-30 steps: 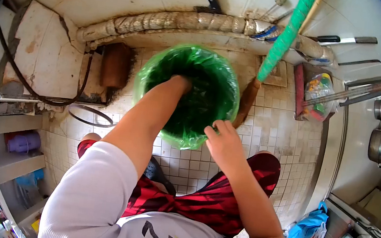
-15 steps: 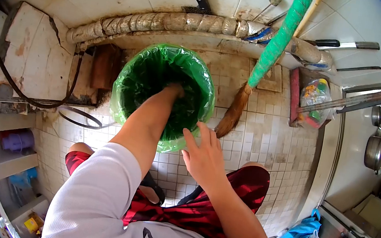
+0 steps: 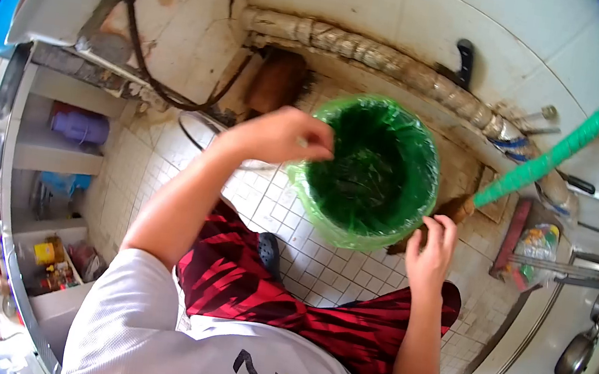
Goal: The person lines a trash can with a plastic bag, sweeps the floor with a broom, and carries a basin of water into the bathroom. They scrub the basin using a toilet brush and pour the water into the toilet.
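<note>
A bin lined with a green plastic bag stands on the tiled floor, its inside dark, with the bag folded out over the rim. My left hand is above the left rim with its fingers curled closed. Whatever they may hold is hidden. At the right side of the rim, my right hand has bent fingers set apart, the tips at or very near the bag's edge.
A broom with a green-wrapped handle leans to the right of the bin. Behind runs a wrapped pipe. A dark hose hangs at left, beside shelves holding a purple object. A red dustpan holds a plastic bag.
My left hand has come up out of the bin to its left rim. My right hand stays by the right rim. The view has turned, so the bin now sits further right.
</note>
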`<state>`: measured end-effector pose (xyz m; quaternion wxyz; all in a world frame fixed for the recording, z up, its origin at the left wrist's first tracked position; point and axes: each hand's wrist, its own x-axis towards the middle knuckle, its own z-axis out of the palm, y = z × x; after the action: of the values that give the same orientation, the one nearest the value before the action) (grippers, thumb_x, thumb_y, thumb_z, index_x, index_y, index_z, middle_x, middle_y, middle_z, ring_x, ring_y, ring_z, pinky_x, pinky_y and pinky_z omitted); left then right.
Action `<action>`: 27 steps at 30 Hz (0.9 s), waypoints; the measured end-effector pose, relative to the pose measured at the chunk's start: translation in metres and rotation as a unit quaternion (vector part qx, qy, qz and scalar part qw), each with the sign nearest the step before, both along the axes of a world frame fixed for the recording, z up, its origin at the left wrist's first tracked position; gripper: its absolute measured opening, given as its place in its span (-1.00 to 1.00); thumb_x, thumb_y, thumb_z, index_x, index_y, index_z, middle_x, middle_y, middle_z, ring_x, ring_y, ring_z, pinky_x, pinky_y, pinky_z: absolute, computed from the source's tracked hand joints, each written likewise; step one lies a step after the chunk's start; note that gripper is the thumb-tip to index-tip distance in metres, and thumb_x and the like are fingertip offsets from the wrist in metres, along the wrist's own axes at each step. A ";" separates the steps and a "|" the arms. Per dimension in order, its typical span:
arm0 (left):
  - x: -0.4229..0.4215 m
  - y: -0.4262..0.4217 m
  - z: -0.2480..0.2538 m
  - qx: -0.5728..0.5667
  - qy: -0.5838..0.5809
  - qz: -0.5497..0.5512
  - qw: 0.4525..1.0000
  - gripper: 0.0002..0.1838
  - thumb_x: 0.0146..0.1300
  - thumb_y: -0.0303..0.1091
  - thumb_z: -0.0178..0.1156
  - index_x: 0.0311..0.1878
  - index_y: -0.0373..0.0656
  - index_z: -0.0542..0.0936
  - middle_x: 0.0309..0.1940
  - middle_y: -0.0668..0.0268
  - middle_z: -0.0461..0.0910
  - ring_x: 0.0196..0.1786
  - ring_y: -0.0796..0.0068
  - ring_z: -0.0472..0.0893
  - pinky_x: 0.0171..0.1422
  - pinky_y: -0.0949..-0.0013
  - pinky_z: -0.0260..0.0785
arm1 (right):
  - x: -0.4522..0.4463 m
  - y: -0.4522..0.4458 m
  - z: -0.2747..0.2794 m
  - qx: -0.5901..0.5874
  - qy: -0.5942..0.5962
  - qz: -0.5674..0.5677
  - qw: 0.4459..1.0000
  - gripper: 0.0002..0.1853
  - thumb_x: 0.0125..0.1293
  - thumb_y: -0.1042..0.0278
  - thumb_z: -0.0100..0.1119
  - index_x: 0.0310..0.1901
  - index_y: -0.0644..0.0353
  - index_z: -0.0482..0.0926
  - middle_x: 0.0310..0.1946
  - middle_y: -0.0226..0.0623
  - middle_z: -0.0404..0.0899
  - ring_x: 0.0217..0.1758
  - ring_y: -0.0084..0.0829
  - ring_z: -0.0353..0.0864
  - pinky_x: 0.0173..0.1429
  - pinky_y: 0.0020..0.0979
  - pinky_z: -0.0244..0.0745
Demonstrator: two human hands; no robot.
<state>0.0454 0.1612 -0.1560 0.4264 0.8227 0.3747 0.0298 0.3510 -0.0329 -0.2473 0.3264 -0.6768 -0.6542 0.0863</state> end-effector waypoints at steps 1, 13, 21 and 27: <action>-0.041 0.004 -0.001 0.073 0.016 0.070 0.995 -0.83 0.27 -0.32 0.26 -0.17 -0.20 0.65 -0.26 0.10 0.70 -0.17 0.08 0.69 -0.10 0.20 0.52 | -0.001 0.004 0.000 0.006 0.004 -0.011 1.000 -0.74 0.18 0.57 0.22 -0.06 0.26 0.57 0.05 -0.09 0.44 0.01 -0.05 0.53 0.11 -0.16 0.50; -0.218 0.008 -0.156 0.424 0.397 -0.167 0.797 -0.92 0.15 -0.35 0.17 -0.38 -0.07 0.63 -0.30 0.36 0.54 -0.06 0.37 0.57 0.02 0.29 0.43 | -0.021 0.028 0.004 0.019 -0.023 0.043 0.999 -0.76 0.16 0.60 0.26 -0.11 0.27 0.58 0.01 -0.12 0.47 -0.02 -0.11 0.51 0.08 -0.16 0.48; -0.227 0.018 -0.174 0.411 0.462 -0.163 0.769 -0.89 0.20 -0.35 0.16 -0.36 -0.05 0.67 -0.30 0.32 0.60 -0.08 0.33 0.61 0.13 0.27 0.37 | -0.024 0.024 0.009 0.042 -0.004 0.033 0.999 -0.77 0.15 0.59 0.28 -0.13 0.27 0.59 0.01 -0.13 0.47 -0.06 -0.14 0.50 0.02 -0.21 0.49; -0.172 0.007 -0.096 0.457 0.444 -0.077 0.767 -0.85 0.17 -0.40 0.16 -0.20 -0.12 0.62 -0.30 0.28 0.63 -0.14 0.33 0.65 0.06 0.26 0.41 | -0.013 0.021 0.025 0.060 0.019 0.012 0.998 -0.74 0.14 0.60 0.30 -0.11 0.25 0.59 0.00 -0.13 0.47 -0.07 -0.15 0.51 0.02 -0.22 0.50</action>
<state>-0.1261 0.1682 -0.2518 -0.2135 0.8677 0.3998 -0.2041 0.3378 -0.0118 -0.2219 0.3773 -0.6463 -0.6602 0.0637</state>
